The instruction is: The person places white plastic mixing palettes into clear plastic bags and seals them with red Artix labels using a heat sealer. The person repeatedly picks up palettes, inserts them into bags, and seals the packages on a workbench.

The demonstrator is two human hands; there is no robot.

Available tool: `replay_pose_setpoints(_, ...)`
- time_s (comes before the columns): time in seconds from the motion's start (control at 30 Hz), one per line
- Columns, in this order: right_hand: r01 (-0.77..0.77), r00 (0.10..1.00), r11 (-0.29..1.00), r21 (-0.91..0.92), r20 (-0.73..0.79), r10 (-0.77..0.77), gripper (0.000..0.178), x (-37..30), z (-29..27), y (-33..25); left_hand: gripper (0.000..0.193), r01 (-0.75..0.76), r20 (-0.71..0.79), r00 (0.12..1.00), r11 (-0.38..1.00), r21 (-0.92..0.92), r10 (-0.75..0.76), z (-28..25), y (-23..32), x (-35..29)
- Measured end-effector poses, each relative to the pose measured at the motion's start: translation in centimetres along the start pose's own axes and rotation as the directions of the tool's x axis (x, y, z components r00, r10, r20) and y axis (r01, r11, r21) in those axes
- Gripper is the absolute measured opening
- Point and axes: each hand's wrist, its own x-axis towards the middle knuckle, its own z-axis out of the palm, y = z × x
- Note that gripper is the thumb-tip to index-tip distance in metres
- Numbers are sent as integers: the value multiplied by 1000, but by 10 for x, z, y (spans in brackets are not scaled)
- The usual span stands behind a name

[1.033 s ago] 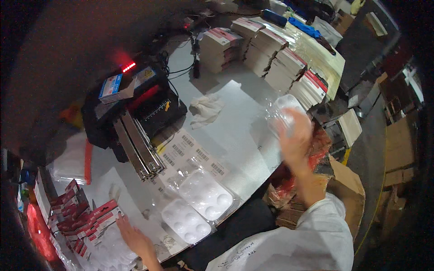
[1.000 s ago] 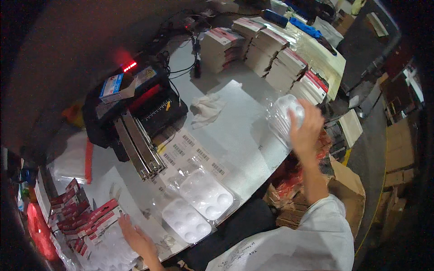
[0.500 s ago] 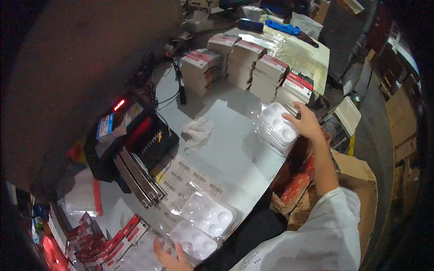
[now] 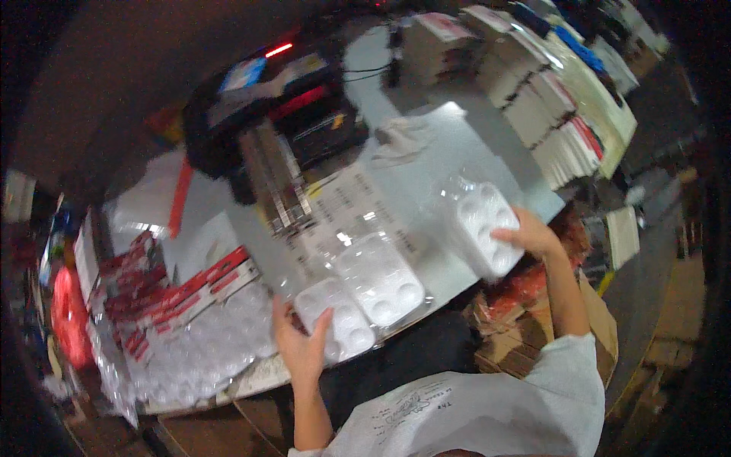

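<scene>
My right hand (image 4: 530,233) grips the right edge of a white plastic paint palette (image 4: 480,206) with round wells, its thumb on top. Clear film hangs round that palette, and blur hides whether others lie under it. At the near edge of the table, my left hand (image 4: 303,339) has thumb and fingers spread beside a second white palette (image 4: 335,324); I cannot tell whether it touches it. Just right of that lies another film-wrapped palette (image 4: 381,278). To the left of my left hand, several clear-wrapped palettes with red header cards (image 4: 221,278) lie overlapping.
A black machine (image 4: 285,114) with a red lit display and a metal track (image 4: 274,179) stands at the back. Barcode label sheets (image 4: 346,202) and a crumpled white cloth (image 4: 403,141) lie on the table. Stacks of cards (image 4: 533,99) line the far right. Cardboard boxes (image 4: 510,335) stand below right.
The view has swung left and the scene sits farther right. My right hand has closed on the palette edge at the right. My left hand is now fully in view beside the near palette.
</scene>
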Motion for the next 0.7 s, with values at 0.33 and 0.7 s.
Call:
replay_pose_setpoints(0.33,214,972,968,-133,131,-197,92,-16,92,-18,86,-25,5,1000,988,154,25,-1,-5,7)
replay_pose_setpoints(0.7,125,991,983,136,-59,-118,88,-15,73,5,84,-38,12,999,978,205,36,-7,-6,3)
